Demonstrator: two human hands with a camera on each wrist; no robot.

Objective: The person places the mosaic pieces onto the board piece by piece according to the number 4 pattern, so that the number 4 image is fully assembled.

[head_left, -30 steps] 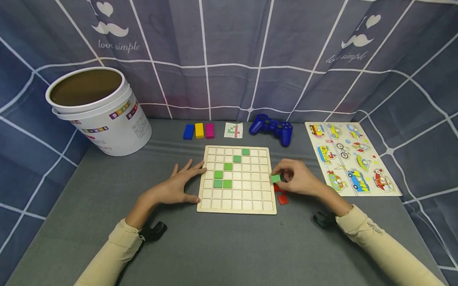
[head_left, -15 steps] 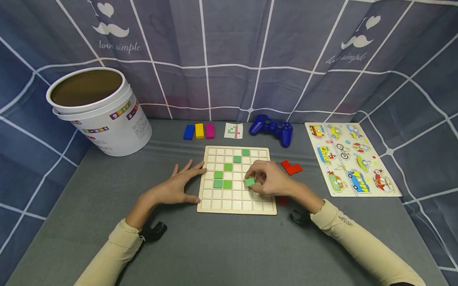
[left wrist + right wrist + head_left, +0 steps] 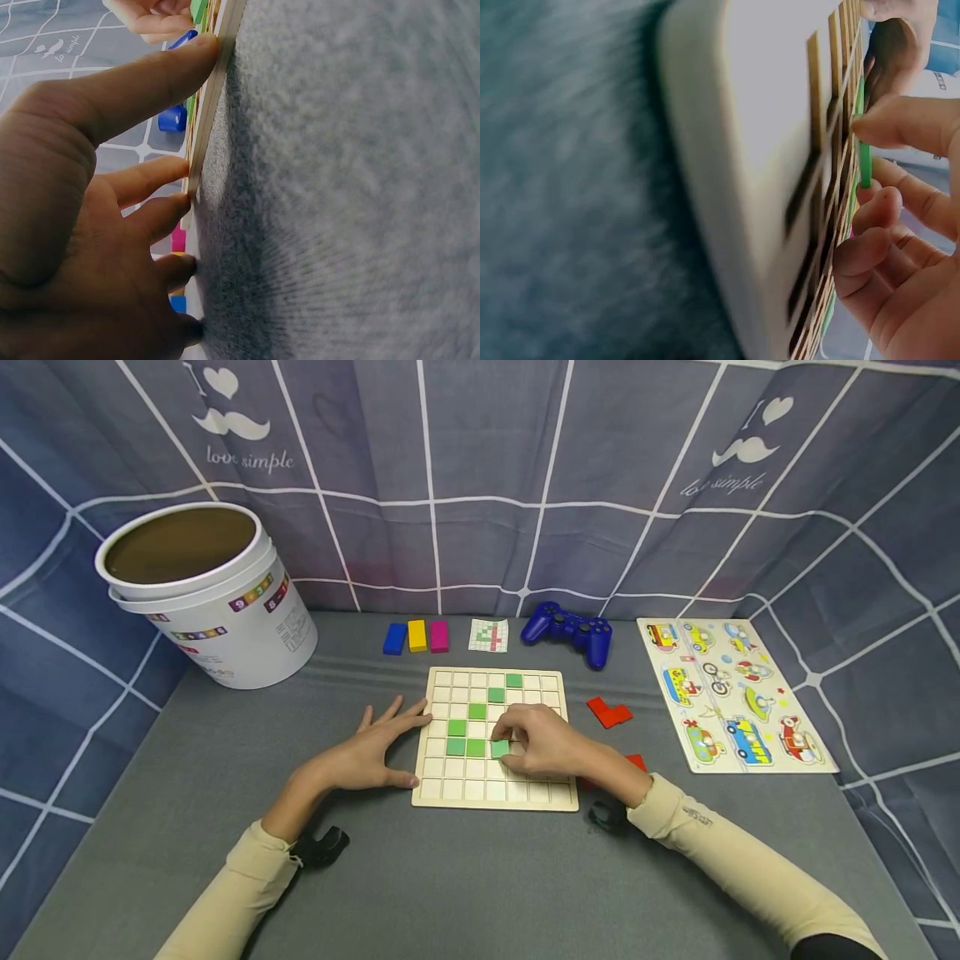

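A wooden grid board (image 3: 465, 789) lies flat on the grey table, with several green square tiles (image 3: 477, 711) set in its cells. My right hand (image 3: 543, 741) is over the middle of the board and pinches a green tile (image 3: 500, 749) between thumb and fingers, just right of the row holding two green tiles. In the right wrist view that tile (image 3: 865, 161) is edge-on at the grid. My left hand (image 3: 367, 749) rests with spread fingers against the board's left edge; in the left wrist view its thumb and fingertips (image 3: 204, 51) touch that edge.
Red pieces (image 3: 609, 712) lie right of the board, some partly hidden by my right arm. Behind it are blue, yellow and pink blocks (image 3: 417, 636), a small pattern card (image 3: 488, 635) and a blue game controller (image 3: 567, 633). A white bucket (image 3: 247, 635) and a picture puzzle board (image 3: 735, 693) flank them.
My right hand has carried the green tile leftward from beside the board's right edge to a cell near its middle, uncovering red pieces. My left hand stays put.
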